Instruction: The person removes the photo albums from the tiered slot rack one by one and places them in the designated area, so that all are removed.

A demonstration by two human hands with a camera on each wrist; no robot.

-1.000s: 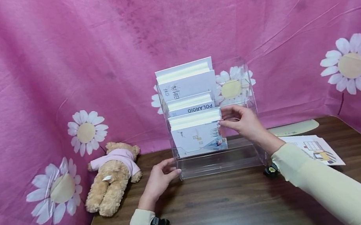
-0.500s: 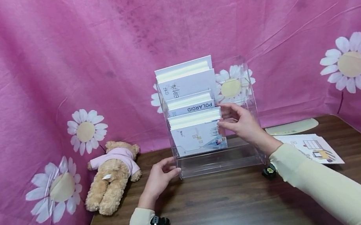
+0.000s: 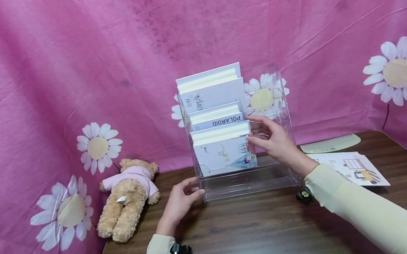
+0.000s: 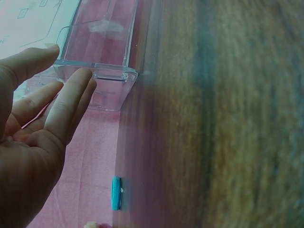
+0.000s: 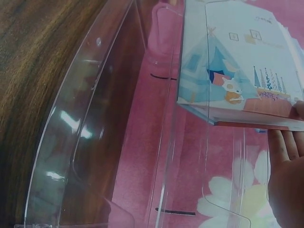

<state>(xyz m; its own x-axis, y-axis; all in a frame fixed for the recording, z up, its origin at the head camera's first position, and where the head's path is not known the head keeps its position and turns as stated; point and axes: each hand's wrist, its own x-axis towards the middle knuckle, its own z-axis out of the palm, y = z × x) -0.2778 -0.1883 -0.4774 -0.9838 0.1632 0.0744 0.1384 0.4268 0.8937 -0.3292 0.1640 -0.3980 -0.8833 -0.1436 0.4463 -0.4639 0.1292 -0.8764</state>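
We record the white, tent-printed hardcover book (image 3: 222, 156) standing in the clear plastic tiered rack (image 3: 248, 189), its edge pinched by the right hand (image 3: 276, 139). The left hand (image 3: 177, 203), thumb and fingers parted, is at the rack's left side.

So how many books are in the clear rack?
3 in the rack: the top book at the back, the POLAROID book in the middle, and the tent book in front, held by the right hand. More may be hidden.
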